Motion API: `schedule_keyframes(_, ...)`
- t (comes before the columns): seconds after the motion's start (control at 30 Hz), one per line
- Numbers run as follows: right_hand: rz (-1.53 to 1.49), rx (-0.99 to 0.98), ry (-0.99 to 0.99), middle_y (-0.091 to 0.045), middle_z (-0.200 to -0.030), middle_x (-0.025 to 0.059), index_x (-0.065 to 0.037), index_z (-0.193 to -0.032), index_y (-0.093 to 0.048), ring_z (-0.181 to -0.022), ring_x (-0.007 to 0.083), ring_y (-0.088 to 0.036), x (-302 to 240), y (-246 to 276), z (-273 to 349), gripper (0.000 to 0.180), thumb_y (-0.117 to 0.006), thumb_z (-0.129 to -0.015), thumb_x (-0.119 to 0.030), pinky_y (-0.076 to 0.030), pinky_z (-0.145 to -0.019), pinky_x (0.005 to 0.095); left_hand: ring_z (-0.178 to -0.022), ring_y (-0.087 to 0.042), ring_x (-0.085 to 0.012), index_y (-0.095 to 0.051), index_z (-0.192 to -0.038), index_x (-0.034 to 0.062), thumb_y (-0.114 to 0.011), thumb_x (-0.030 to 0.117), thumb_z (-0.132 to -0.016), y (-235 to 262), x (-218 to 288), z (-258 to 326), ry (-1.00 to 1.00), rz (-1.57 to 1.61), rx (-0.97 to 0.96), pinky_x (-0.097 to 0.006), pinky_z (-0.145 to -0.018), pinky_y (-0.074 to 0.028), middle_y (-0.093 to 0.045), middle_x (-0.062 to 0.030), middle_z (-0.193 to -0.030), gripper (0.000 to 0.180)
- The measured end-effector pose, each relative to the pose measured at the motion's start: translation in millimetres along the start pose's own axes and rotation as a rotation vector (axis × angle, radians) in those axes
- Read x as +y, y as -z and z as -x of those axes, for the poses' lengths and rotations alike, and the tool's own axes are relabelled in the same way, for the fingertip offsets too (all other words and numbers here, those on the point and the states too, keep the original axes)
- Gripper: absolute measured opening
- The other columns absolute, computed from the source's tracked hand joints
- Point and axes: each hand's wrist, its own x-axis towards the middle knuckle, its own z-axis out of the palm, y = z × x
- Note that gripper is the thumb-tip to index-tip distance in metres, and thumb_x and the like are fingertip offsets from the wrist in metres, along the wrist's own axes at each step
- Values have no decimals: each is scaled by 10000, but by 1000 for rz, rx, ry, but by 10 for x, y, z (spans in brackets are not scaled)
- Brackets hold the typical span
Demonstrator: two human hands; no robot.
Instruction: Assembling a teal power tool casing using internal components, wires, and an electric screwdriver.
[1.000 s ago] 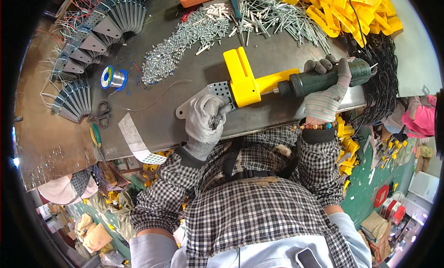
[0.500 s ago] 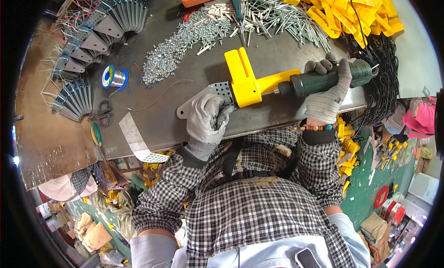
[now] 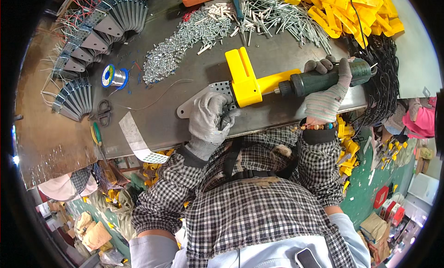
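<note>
**Power driver (image 3: 319, 81) aligned with yellow housing (image 3: 246, 91)**

The yellow housing lies on the metal worktop (image 3: 159, 104), near its front edge, with a perforated grey bracket (image 3: 185, 110) extending from its left side. The left hand (image 3: 208, 118), gloved, rests over the bracket; its fingers are partly curled, and whether they grip the metal cannot be told. The right hand (image 3: 326, 94), also gloved, is wrapped firmly around the dark green body of the power driver. The driver lies roughly level, its bit pointing left at the housing; tip contact cannot be confirmed. Beyond the housing lie piles of nuts (image 3: 159, 64) and long screws (image 3: 296, 21). A solder spool (image 3: 114, 77) and scissors (image 3: 103, 113) occupy the left side.
</note>
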Motion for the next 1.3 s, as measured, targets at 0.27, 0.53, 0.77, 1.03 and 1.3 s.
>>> schedule_keyframes(0.27, -3, 12, -10, -497, -754, -6, -57, -942, -549, -630, 122, -495, -22, -24, -4, 263, -699, -873, -262, -508, -743, 357, -785, -589, -314, -599, -888, 85, -780, 114, -718, -14, 59, -58, -126, -106, 45, -446, -667, -474, -575, -90, -850, 250)
schedule_keyframes(0.53, 66, -57, 54, -468, -760, -18, -38, -1009, -530, -664, 110, -458, -6, 18, 62, 295, -672, -890, -268, -476, -770, 354, -786, -591, -324, -587, -838, 82, -720, 18, -668, -71, 16, -113, -100, -6, 41, -451, -662, -470, -565, -90, -832, 226)
schedule_keyframes(0.77, -99, -247, -15, -361, -714, -44, -69, -1085, -528, -639, 102, -368, 25, 158, 1, 346, -680, -882, -305, -420, -720, 317, -794, -595, -323, -594, -834, 75, -690, -27, -641, -92, 19, -62, -87, -21, 65, -452, -675, -468, -558, -98, -832, 239)
schedule_keyframes(1.03, 937, -503, 139, -517, -702, -15, 5, -1094, -550, -631, 107, -498, -1088, -392, -191, 549, -691, -865, -473, -462, -625, 283, -1104, -548, -305, -550, -1244, 117, -774, 174, -722, 444, -43, -137, -34, -433, -71, -456, -942, -413, -577, -97, -1161, 571)
schedule_keyframes(1.3, 2487, -351, 666, -660, -1023, 184, -97, -1244, -522, -957, 398, -642, -554, 43, -1033, 560, -752, -789, -330, -527, -799, 460, -958, -568, -346, -581, -1109, 92, -702, 38, -637, 432, -99, -139, -316, -518, -199, -422, -824, -478, -584, -140, -1049, 491)
